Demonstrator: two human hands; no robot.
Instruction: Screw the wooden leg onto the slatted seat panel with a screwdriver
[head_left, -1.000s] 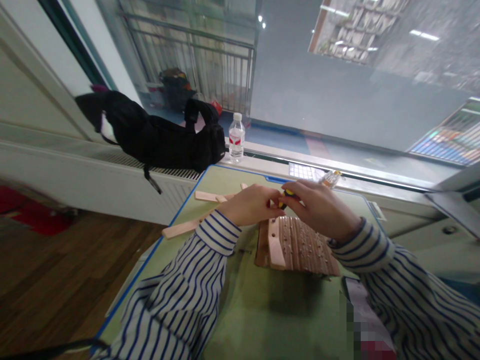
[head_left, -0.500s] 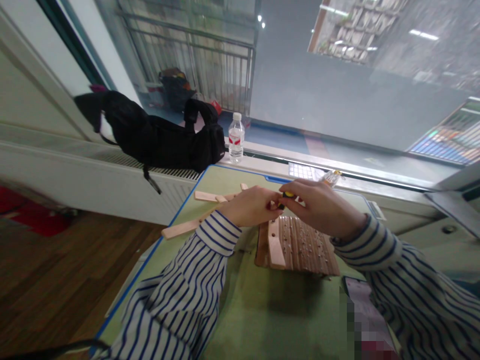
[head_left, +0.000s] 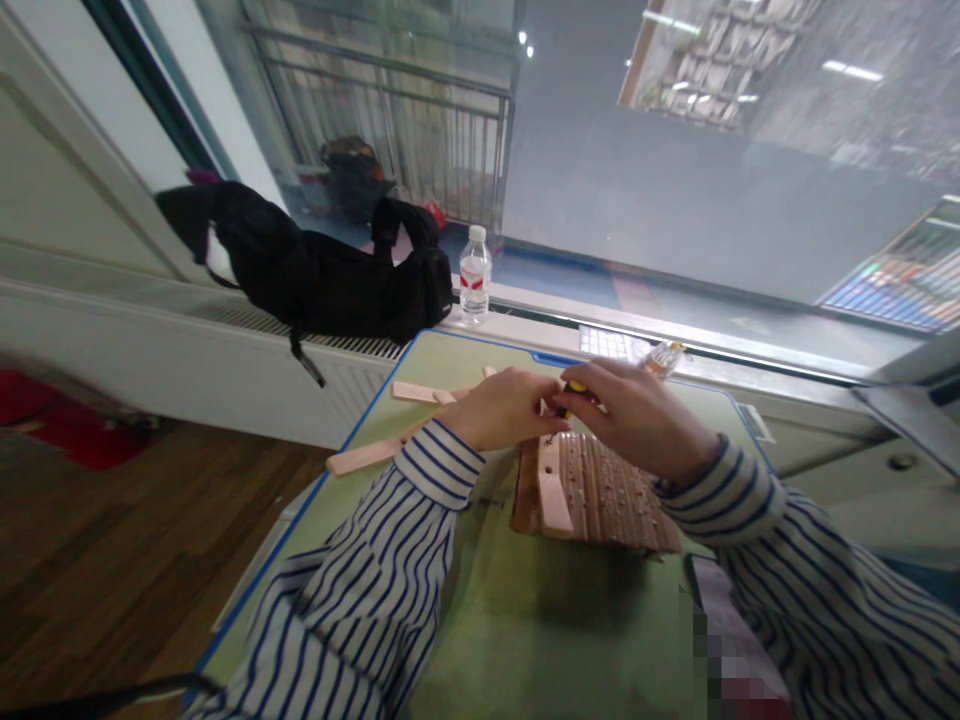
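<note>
Evidently the work was partway through, with wood both at the hands and lying apart from them. At far left a black bag rested on the ledge above the radiator, and near it on the bench lay several pale wooden strips, some overlapping; whether these were joined could not be told. A water bottle stood beyond them. The left hand had its fingers curled in at the tool's lower end, but what they gripped, if anything, was hidden. Just below, a wooden piece with a dark hole lay along the left side of a ridged cardboard pad, which was studded with small hardware. Above the pad, the right hand had its fingers closed around a yellow-and-black tool. Judging by the hardware in the pad and the separate strips, much seemed left; any fastening finished beneath the hands was out of sight. Rightmost, a phone lay by the right sleeve.
</note>
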